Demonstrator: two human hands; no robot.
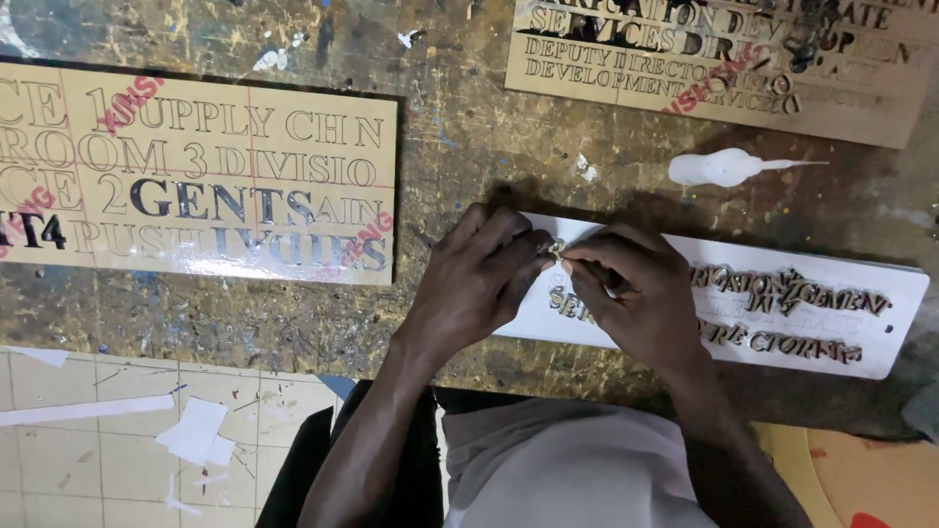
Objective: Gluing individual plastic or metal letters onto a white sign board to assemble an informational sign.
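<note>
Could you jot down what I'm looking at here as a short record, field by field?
Setting: paint-spattered wooden workbench, seen from above
Left hand: fingertips pinching a small cut-out letter with the right hand
Right hand: resting over the white sign board, fingertips on the same letter
White sign board: raised letters already on it in rows
Nearby: white glue bottle lying on its side beyond the board
Other boards: tan lettered panel at left, another tan panel at upper right

A white rectangular sign plate (782, 323) with raised dark letters lies near right, a tan lettered board (196, 166) lies left, and another tan board (724, 59) lies far right.
</note>
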